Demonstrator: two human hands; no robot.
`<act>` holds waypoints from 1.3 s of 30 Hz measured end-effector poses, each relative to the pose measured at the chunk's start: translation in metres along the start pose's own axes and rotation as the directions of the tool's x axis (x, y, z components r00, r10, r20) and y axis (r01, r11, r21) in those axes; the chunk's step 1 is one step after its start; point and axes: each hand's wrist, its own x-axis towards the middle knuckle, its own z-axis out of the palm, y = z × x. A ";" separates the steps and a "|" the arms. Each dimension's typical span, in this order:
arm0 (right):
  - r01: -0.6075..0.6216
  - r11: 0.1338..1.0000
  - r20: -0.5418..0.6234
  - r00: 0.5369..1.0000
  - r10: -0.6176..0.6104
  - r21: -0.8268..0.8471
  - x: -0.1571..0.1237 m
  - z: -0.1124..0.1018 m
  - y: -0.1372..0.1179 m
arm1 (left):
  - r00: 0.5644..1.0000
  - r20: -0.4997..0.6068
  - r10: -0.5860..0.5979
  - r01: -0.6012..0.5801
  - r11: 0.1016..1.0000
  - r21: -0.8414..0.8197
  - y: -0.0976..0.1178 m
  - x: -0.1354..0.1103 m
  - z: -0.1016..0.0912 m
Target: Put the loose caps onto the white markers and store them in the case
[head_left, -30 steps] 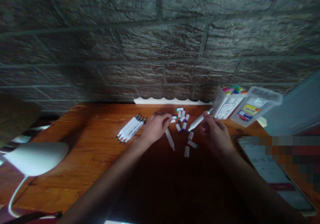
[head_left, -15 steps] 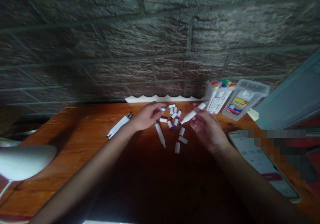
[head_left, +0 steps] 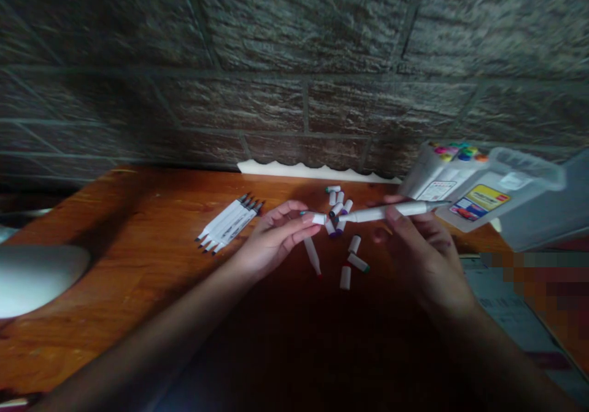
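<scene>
My left hand (head_left: 280, 237) pinches a white marker cap (head_left: 318, 218), its open end facing right. My right hand (head_left: 421, 249) grips an uncapped white marker (head_left: 386, 212) lying nearly level, its dark left tip pointing at the cap and a grey tip at its right end. Cap and marker tip are close but apart. Below them on the table several loose white caps (head_left: 345, 278) with coloured ends lie scattered. An uncapped marker with a red tip (head_left: 312, 256) lies below my left fingers. Left of that hand, several uncapped markers (head_left: 230, 225) rest side by side.
Two clear plastic marker cases (head_left: 497, 194) stand at the back right, one holding colourful markers. A phone (head_left: 510, 314) lies beyond my right forearm. A white lamp head (head_left: 41, 277) is at the left. A stone-patterned wall (head_left: 257, 105) rises behind the wooden table (head_left: 147, 216).
My left hand has brought the cap rightward in front of the marker. My right hand has turned the marker nearly level, its dark tip toward the cap. The view has shifted left.
</scene>
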 end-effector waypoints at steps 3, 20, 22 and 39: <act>0.030 0.997 0.052 0.998 -0.026 -0.071 -0.001 -0.001 0.003 | 0.999 0.036 -0.001 0.000 1.000 0.031 0.000 -0.004 0.004; 0.201 0.779 0.390 0.919 0.060 -0.594 0.002 -0.014 0.001 | 0.954 0.295 -0.041 -0.152 0.786 0.600 -0.001 -0.022 0.016; 0.255 0.650 0.425 0.898 0.116 -0.716 0.007 -0.025 0.009 | 0.966 0.259 0.018 -0.166 0.810 0.563 0.002 -0.018 0.012; 0.063 0.934 -0.010 0.997 -0.071 -0.352 0.028 -0.051 -0.016 | 0.943 0.327 0.061 -0.306 0.546 0.780 0.014 -0.009 -0.005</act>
